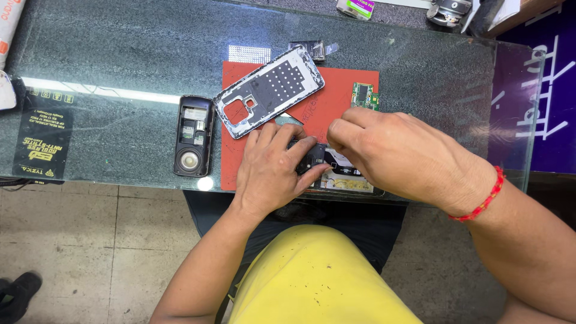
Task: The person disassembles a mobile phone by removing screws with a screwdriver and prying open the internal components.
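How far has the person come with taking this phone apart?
Done: the silver perforated back frame lies detached on the red mat, and a small green circuit board sits apart beside it. In hand: the left hand and the right hand both press on the opened phone body. Left: its inner parts remain inside; the hands hide the details.

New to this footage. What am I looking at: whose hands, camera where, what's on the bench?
One picture, from a camera worn on the person's head, looking down. No machine: two bare hands. The left hand and right hand both press on an opened phone lying on a red mat on a glass counter. Also on the mat: a silver phone frame and a small green circuit board. Left of the mat lies a black phone with its back off.
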